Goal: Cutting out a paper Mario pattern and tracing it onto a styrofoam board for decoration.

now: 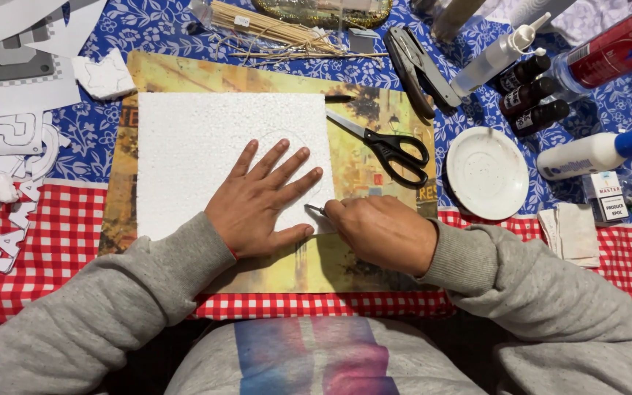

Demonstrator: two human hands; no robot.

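- The left hand [261, 201] lies flat with its fingers [287, 170] spread wide on the white foam sheet [199, 157], pressing near its lower right corner, apparently to keep the light sheet from sliding.
- The right hand [383, 230] has its fingers closed around a thin blade tool [316, 209], whose tip meets the foam's right edge just beside the left thumb.
- A faint curved outline shows on the foam above the left fingers.
- The foam rests on a yellowish printed board [374, 117], seemingly a cutting base shielding the tabletop's cloth [74, 241].
- Black-handled scissors [389, 150] lie on the board just right of the foam; a white saucer [487, 172] and small dark bottles [528, 95] sit farther right.
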